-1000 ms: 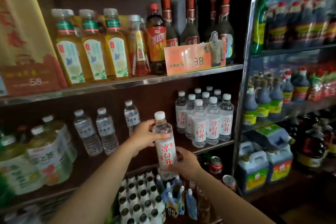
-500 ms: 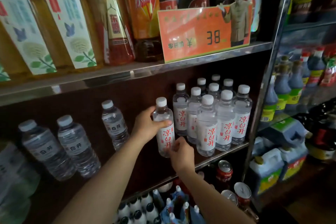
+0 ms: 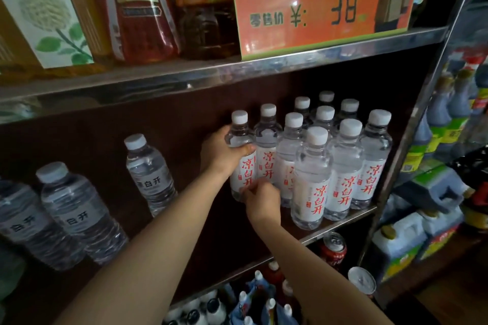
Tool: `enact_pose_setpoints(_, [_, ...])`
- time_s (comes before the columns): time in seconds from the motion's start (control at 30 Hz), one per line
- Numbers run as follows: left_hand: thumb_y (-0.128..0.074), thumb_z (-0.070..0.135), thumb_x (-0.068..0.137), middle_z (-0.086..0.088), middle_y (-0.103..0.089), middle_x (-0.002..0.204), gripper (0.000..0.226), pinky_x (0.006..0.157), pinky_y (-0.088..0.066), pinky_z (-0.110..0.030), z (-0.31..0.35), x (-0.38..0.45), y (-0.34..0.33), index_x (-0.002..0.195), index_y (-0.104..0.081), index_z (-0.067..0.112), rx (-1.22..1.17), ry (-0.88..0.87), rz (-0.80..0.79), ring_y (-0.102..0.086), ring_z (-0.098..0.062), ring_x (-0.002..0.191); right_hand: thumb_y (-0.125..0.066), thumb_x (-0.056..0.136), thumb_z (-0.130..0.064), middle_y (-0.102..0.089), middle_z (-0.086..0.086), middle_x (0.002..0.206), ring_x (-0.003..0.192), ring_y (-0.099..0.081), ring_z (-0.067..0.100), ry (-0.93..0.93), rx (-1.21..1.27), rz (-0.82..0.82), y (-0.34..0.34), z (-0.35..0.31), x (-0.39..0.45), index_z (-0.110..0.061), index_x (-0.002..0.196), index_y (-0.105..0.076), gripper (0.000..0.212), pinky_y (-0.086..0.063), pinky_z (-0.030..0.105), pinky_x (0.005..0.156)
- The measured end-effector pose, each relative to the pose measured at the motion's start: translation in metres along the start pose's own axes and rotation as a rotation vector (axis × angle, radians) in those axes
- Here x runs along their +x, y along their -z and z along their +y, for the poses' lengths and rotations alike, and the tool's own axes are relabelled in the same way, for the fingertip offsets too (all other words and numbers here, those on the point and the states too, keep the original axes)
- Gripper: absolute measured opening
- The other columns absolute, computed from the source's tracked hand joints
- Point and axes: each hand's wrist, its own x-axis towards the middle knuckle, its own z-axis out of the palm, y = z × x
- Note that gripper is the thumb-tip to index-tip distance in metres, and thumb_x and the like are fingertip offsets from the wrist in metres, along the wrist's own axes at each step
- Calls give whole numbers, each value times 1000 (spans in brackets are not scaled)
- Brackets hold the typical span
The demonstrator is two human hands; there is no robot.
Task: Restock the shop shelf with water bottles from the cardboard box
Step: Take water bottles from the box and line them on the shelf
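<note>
Water bottle (image 3: 240, 158) stands upright on the shelf (image 3: 340, 221), touching the left flank of the stocked cluster (image 3: 327, 163). Left hand (image 3: 220, 152) fingers wrap its shoulder; right hand (image 3: 261, 199) fingers pinch near its base. Long axis vertical; release appears the remaining step.

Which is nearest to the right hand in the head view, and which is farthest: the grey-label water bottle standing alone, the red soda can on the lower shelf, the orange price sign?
Measured from the right hand:
1. Red soda can, below and to its right, nearest.
2. Grey-label water bottle, to its left on the same shelf.
3. Orange price sign, on the shelf above, farthest.
</note>
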Motion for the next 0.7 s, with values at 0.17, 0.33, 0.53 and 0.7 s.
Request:
enact_pose_setpoints(0.17, [-83, 27, 67, 4, -72, 105, 51, 86, -53, -29, -6, -1, -8, 115, -66, 25, -63, 8, 53, -66, -12, 96, -59, 91, -15, -68, 12, 102, 99, -64, 27, 16, -65, 34, -1, -3, -2, -5, 100, -63, 14, -52, 32, 83])
enact_pose_setpoints(0.33, [-82, 21, 71, -1, -62, 116, 72, 91, -50, -28, -23, -13, 0, 135, -49, 19, -199, 122, 12, -60, -12, 102, -56, 92, -11, -67, 13, 109, 106, -62, 28, -7, -91, -72, 11, -6, -7, -5, 105, -65, 17, -48, 28, 87])
enact_pose_setpoints(0.53, [-73, 37, 79, -9, -62, 124, 71, 100, -48, -44, -54, -38, 24, 138, -41, 14, -174, 325, -34, -60, -24, 112, -66, 86, -14, -67, 4, 93, 97, -62, 20, 58, -91, -205, 27, -2, -38, -9, 108, -61, 23, -41, 22, 75])
enact_pose_setpoints(0.7, [-66, 27, 87, -8, -64, 118, 38, 98, -49, -38, -53, -89, 57, 121, -59, 11, -115, 332, -106, -60, -18, 107, -74, 81, -19, -71, 7, 105, 103, -63, 20, 113, -109, -255, 40, 0, -76, -27, 64, -53, 29, -44, 25, 88])
